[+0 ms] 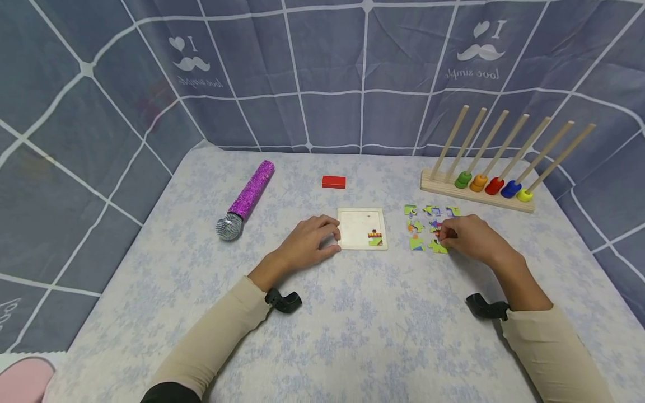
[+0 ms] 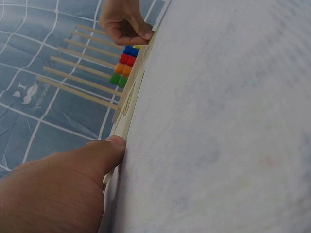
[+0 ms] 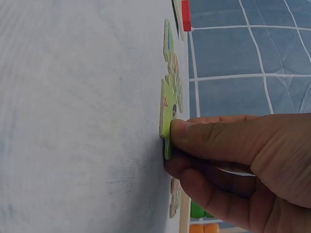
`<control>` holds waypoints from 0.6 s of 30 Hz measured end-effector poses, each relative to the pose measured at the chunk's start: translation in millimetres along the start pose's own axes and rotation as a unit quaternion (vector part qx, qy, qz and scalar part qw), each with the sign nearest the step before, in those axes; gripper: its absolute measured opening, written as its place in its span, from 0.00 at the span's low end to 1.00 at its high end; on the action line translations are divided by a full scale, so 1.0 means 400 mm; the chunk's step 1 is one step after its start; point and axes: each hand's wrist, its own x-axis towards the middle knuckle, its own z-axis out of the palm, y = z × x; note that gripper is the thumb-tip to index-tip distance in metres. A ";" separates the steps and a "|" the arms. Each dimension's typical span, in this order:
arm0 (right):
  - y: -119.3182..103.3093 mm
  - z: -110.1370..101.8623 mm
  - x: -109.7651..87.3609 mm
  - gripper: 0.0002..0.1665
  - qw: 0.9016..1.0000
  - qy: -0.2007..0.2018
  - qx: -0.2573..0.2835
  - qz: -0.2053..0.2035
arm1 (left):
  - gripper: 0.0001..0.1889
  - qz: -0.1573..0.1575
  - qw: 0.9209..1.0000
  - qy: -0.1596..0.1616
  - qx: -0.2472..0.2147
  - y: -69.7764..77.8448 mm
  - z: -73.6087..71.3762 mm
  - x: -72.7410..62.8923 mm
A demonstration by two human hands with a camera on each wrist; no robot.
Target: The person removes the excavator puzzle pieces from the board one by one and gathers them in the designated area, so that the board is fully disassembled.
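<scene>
In the head view my left hand (image 1: 313, 240) touches the left edge of a shallow, light wooden puzzle tray (image 1: 353, 229), its fingers loosely bent. Its thumb (image 2: 112, 145) rests against the tray's edge in the left wrist view. A colourful, assembled bit of puzzle (image 1: 375, 238) lies in the tray's lower right corner. To the tray's right, my right hand (image 1: 471, 238) is among loose puzzle pieces (image 1: 416, 244). Between thumb and finger it pinches a green puzzle piece (image 3: 166, 109), low over the table; the fingers partly hide it.
A purple glittery microphone (image 1: 249, 193) lies at the left. Behind the tray is a red block (image 1: 333, 182). At the back right stands a wooden peg rack (image 1: 476, 193) with tall rods and coloured beads. Grey checked cloth (image 1: 327, 117) hangs behind the table (image 1: 363, 324).
</scene>
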 end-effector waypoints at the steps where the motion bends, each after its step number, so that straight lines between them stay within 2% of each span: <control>1: -0.002 -0.001 0.000 0.10 1.000 0.000 -0.002 0.001 | 0.09 -0.001 1.000 -0.001 -0.001 0.000 -0.001 0.001; 11: -0.003 -0.005 -0.001 0.08 1.000 0.005 -0.013 -0.007 | 0.09 0.001 1.000 0.002 -0.004 0.000 -0.006 0.003; 14: -0.001 -0.015 -0.009 0.07 1.000 0.009 0.005 -0.003 | 0.09 0.000 1.000 0.000 -0.004 0.000 -0.003 0.002; 18: -0.005 -0.031 -0.017 0.04 0.999 0.040 0.035 -0.005 | 0.09 0.003 1.000 0.004 -0.005 0.000 0.000 -0.001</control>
